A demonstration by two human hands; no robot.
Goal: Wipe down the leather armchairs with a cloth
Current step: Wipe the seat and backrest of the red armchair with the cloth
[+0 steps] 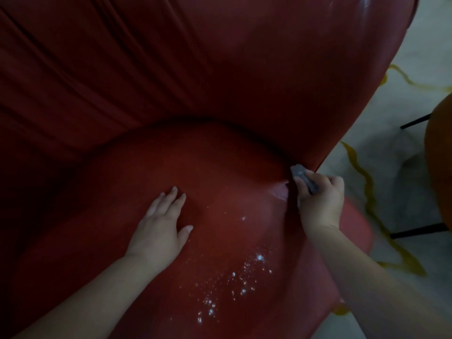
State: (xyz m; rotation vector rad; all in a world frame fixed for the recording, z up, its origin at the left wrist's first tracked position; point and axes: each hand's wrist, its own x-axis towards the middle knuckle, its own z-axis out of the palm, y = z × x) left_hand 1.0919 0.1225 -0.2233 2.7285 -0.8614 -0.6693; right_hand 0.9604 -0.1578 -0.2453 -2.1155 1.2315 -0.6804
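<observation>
One red leather armchair [244,69] across nearly the whole view, pleated backrest panel at far left, smooth seat in the middle. Left hand [159,226] flat on the seat, fingers straight and spread, grip released, pressing the leather and holding nothing. Just right of it, toward the front edge, a scatter of white droplets [234,285], unwiped. Farther right, right hand [320,199] with grip clenched around a grey cloth [299,173], bunched, its free end pushed into the crease where seat meets backrest at the chair's right side. Beside the cloth, a pale glossy patch, likely damp leather. At far right, pale floor [391,106] with yellow veining, and the edge of a second, orange chair [437,167] on dark thin legs. By judgement, early to middle of the job: seam being worked, droplet patch and most of the seat left, backrest state impossible to tell in this dim light, second chair apparently untouched.
</observation>
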